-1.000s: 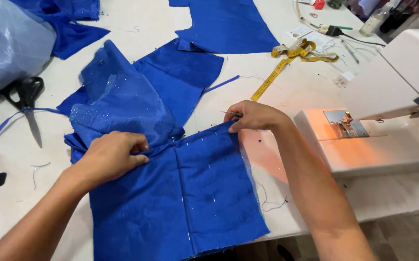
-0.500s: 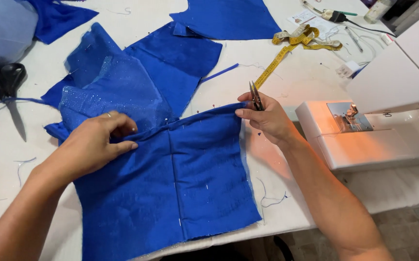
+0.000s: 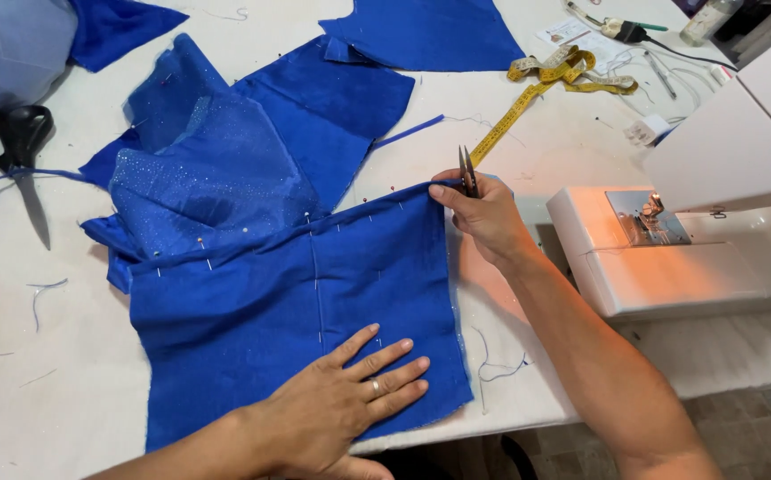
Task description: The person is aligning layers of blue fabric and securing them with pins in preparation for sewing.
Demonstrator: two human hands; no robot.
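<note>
White table in my view: pinned blue fabric, more blue pieces, black scissors, yellow tape measure, white sewing machine, loose threads.

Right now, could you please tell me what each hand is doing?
Left hand: open, flat on the blue fabric.
Right hand: closed around small thread snips at the fabric's top corner.

Two hands, left hand and right hand, one thread snips, one black scissors, one yellow tape measure, one white sewing machine, one pinned blue garment piece
</note>
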